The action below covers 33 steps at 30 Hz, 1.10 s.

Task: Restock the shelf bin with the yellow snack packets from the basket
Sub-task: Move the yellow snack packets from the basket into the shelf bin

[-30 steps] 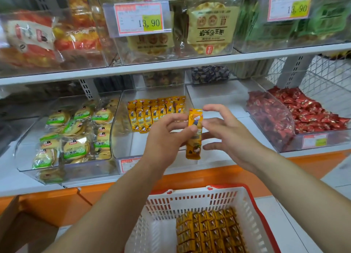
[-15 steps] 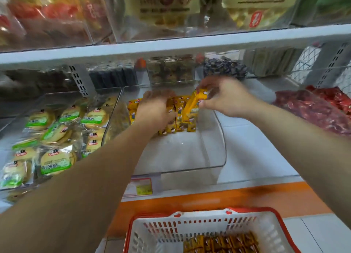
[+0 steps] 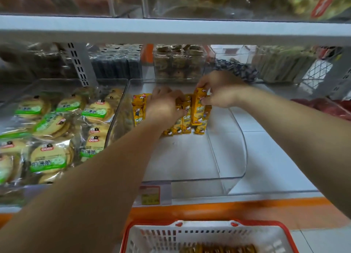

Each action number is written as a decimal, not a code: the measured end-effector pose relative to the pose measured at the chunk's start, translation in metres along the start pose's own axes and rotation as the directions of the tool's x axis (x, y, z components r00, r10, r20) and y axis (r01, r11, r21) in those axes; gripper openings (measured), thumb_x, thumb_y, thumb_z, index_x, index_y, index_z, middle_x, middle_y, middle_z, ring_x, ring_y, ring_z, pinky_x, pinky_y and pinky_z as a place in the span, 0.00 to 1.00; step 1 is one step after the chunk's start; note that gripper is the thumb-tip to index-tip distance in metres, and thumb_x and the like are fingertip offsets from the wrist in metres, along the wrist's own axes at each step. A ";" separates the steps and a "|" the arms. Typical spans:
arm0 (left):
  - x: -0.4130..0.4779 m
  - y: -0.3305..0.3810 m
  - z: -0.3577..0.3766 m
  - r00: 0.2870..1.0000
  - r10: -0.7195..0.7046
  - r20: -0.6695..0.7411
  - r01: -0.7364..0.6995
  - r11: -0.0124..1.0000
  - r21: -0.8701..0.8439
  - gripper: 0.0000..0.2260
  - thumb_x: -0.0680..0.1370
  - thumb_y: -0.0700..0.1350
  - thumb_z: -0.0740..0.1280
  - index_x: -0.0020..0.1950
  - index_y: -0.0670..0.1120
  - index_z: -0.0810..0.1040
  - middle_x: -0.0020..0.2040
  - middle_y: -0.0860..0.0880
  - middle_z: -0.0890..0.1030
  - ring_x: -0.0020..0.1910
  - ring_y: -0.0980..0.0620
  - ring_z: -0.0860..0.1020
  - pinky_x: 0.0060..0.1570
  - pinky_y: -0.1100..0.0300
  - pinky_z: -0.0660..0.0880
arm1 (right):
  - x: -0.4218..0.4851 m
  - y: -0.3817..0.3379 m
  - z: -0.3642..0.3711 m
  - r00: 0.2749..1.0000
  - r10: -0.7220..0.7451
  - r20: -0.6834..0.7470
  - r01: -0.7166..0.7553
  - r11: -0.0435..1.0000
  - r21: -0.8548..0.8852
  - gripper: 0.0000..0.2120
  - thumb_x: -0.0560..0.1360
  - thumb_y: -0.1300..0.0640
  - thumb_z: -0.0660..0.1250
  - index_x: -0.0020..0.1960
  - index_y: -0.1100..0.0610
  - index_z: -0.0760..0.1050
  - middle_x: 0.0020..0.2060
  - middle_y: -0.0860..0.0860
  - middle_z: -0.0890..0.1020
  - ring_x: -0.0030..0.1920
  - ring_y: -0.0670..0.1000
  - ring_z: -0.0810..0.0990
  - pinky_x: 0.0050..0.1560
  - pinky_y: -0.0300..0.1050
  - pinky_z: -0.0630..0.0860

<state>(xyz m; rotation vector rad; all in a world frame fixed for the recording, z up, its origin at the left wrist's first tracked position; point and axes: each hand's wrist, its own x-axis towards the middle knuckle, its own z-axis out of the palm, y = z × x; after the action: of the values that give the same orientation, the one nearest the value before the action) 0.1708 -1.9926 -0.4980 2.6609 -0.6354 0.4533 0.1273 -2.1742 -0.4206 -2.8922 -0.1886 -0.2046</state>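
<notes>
Right hand pinches the top of one yellow snack packet between thumb and fingertips, holding it upright at the right end of the row of packets that stands at the back of the clear shelf bin. Left hand lies over the middle of that row, fingers bent onto the tops; whether it grips any one of them I cannot tell. The step looks like seating this packet in line. To do it well, I judge the left hand should brace the row against toppling forward while the right lowers the packet straight down, face out, against its neighbour, and lets go only once it stands. More packets lie in the basket below, so much restocking seems left
</notes>
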 end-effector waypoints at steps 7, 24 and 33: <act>-0.002 0.000 0.003 0.999 -0.011 -0.033 0.010 0.999 -0.033 0.17 0.73 0.57 0.75 0.61 0.57 0.80 0.61 0.49 0.77 0.62 0.44 0.72 0.56 0.54 0.68 | 0.006 -0.007 0.000 0.999 0.047 -0.021 -0.050 0.990 -0.129 0.19 0.69 0.52 0.76 0.59 0.48 0.78 0.53 0.50 0.82 0.52 0.54 0.80 0.54 0.51 0.80; 0.002 0.031 0.004 0.989 0.145 0.002 -0.145 0.989 0.029 0.32 0.71 0.60 0.74 0.73 0.53 0.71 0.70 0.47 0.73 0.69 0.44 0.69 0.65 0.50 0.70 | -0.069 0.006 0.006 0.958 0.206 -0.200 -0.152 0.955 0.256 0.29 0.71 0.45 0.73 0.69 0.53 0.73 0.63 0.53 0.78 0.61 0.53 0.77 0.58 0.44 0.72; 0.015 0.049 0.027 0.956 0.269 0.116 -0.291 0.920 0.264 0.37 0.69 0.62 0.76 0.74 0.53 0.69 0.70 0.48 0.73 0.69 0.43 0.71 0.66 0.46 0.67 | -0.110 0.006 0.034 0.982 0.126 -0.142 -0.013 0.792 0.610 0.23 0.70 0.53 0.75 0.50 0.28 0.70 0.46 0.32 0.76 0.46 0.35 0.78 0.42 0.28 0.71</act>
<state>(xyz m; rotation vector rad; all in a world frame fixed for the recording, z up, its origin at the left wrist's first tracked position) 0.1661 -2.0500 -0.5025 2.8726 -1.0583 0.5555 0.0238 -2.1842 -0.4713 -2.2157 -0.0905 -0.3179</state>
